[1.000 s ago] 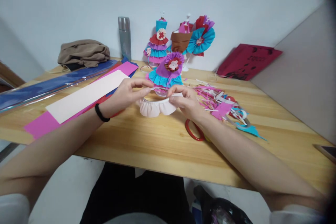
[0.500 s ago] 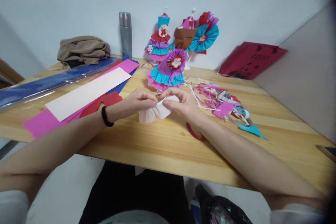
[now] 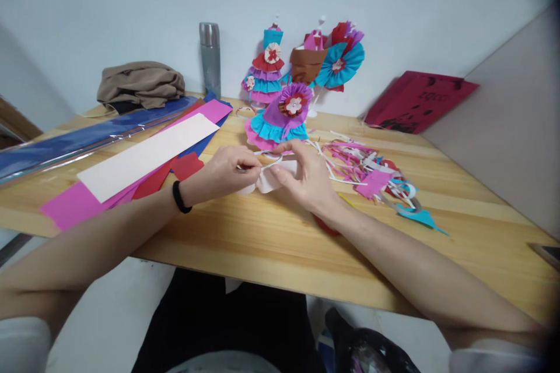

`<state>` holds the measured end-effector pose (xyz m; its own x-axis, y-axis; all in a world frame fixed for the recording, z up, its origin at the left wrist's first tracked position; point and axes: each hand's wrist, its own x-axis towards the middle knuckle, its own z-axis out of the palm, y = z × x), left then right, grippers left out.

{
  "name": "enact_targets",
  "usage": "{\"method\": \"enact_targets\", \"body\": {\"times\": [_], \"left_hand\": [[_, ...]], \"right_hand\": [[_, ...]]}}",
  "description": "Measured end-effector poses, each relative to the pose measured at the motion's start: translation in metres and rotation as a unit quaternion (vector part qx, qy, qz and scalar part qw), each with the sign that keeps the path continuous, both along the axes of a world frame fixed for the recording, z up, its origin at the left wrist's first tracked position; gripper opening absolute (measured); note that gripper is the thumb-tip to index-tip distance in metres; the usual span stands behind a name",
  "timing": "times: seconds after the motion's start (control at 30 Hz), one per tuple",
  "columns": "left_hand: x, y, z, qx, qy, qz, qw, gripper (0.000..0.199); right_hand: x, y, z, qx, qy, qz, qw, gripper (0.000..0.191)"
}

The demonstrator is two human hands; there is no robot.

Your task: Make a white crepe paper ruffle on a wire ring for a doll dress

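A pale pink strip of crepe paper [image 3: 268,180] is held between my two hands above the table's middle. My left hand [image 3: 231,169] pinches its gathered edge, thumb against the curled fingers. My right hand [image 3: 304,178] grips the other end, thumb in front, with the index finger arched away from the paper. Part of the strip hides behind my fingers. Just beyond stands a small paper dress [image 3: 284,113] in purple, blue and pink with a flower on it. Red-handled scissors [image 3: 326,226] lie partly under my right forearm.
On the left lie a cream paper sheet [image 3: 149,157], pink paper [image 3: 65,204] and red paper [image 3: 188,166]. Paper scraps [image 3: 371,178] and a tape roll [image 3: 409,207] are at the right. A flask [image 3: 210,61], another paper dress [image 3: 266,73] and a red bag [image 3: 420,102] stand along the wall.
My right index finger has lifted and arched away from the strip. The strip has tilted and folded, so less of it shows below my hands. My left hand keeps its pinch.
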<state>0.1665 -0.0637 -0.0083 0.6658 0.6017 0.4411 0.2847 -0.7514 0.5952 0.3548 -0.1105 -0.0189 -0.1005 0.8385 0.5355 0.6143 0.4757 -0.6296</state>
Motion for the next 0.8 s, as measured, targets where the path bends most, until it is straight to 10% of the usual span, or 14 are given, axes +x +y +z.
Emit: {"method": "enact_targets", "body": {"times": [0.3, 0.5, 0.8], "left_hand": [[0.003, 0.001, -0.013, 0.269, 0.047, 0.059, 0.96, 0.032], [0.0, 0.006, -0.01, 0.289, 0.062, 0.083, 0.952, 0.027], [0.001, 0.003, -0.01, 0.27, 0.02, 0.081, 0.959, 0.028]], "right_hand": [[0.003, 0.002, -0.001, -0.052, -0.088, -0.008, 0.995, 0.04], [0.002, 0.0, -0.004, -0.04, -0.118, -0.027, 0.992, 0.052], [0.001, 0.008, -0.002, 0.022, -0.024, -0.034, 0.999, 0.012]]}}
